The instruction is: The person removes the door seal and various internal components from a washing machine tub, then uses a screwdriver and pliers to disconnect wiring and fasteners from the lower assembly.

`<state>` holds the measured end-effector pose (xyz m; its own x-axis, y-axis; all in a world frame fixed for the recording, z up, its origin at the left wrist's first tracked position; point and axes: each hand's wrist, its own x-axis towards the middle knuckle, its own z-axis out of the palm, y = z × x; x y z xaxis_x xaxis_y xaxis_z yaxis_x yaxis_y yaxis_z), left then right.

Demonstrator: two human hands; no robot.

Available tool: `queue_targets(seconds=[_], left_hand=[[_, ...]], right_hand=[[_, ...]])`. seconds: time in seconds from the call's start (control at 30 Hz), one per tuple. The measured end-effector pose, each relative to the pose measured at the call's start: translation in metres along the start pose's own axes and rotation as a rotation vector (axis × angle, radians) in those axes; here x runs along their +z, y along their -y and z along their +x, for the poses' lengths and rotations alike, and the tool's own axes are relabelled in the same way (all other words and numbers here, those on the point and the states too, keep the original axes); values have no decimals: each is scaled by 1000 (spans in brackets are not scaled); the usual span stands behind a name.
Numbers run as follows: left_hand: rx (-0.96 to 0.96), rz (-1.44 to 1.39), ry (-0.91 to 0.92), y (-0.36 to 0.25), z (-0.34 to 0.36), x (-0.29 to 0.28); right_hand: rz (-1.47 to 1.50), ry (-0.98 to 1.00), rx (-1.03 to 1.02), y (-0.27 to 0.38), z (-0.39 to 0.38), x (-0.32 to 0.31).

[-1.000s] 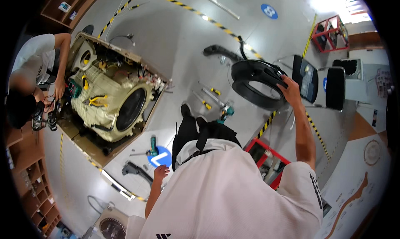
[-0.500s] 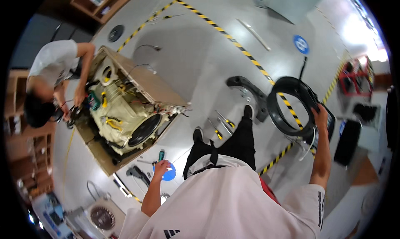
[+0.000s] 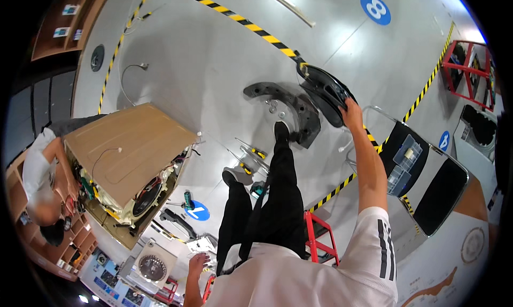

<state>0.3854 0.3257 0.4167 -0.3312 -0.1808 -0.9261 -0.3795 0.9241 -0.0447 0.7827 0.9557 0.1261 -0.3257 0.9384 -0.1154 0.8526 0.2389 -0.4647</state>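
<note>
My right hand (image 3: 350, 114) is closed on the edge of a black ring-shaped part (image 3: 323, 90), which looks like a washing machine's door seal. It hangs off the floor, tilted nearly edge-on. Below it and to the left lies a dark curved counterweight block (image 3: 310, 120), with several small metal pieces (image 3: 273, 108) inside its curve. My left hand (image 3: 199, 263) hangs low beside my leg, fingers loosely bent and apart, with nothing visible in it. Yellow-handled tools (image 3: 247, 167) lie on the floor by my feet. At left, an opened tan washing machine cabinet (image 3: 136, 146) shows its tub and dark drum opening.
A co-worker (image 3: 40, 173) bends at the cabinet's far left side. Right of me stands a black folding chair (image 3: 438, 197) with a clear parts box (image 3: 406, 160) on its seat. A red stool (image 3: 320, 237) is close by my leg. Striped tape (image 3: 235, 18) crosses the floor.
The ring has swung from a face-on view to nearly edge-on in my right hand. My left hand has dropped lower. My view has turned, and the cabinet now shows its broad tan panel.
</note>
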Motion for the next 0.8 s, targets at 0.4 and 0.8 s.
queue_targets(seconds=[0.4, 0.8], left_hand=[[-103, 94, -14, -74, -2, 53], [-173, 86, -47, -91, 16, 61]], right_hand=[[83, 293, -79, -113, 129, 71], [-554, 192, 149, -156, 219, 75]])
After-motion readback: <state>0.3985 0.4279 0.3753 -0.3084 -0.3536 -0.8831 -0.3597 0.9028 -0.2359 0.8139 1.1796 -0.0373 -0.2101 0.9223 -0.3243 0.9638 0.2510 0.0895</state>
